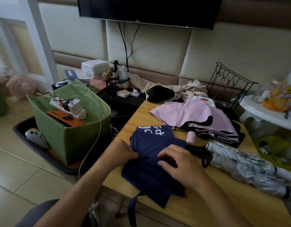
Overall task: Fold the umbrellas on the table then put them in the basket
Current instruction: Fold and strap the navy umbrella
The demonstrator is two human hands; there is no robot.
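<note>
A navy blue umbrella (151,167) with white lettering lies loosely collapsed on the wooden table (207,203) near its left edge. My left hand (121,153) pinches its fabric at the left side. My right hand (179,163) presses down on the cloth near its black handle (197,150). A pink umbrella (195,117) with black lining lies spread behind it. A silver patterned umbrella (246,166) lies collapsed to the right. The green fabric basket (79,138) stands on the floor left of the table, holding a power strip and chargers.
A black wire rack (230,84), a black hat (159,94) and beige cloth sit at the table's back. A white side table (264,110) with packets stands right. A white cable (92,149) hangs from the basket. A pink fan (21,87) stands on the floor, far left.
</note>
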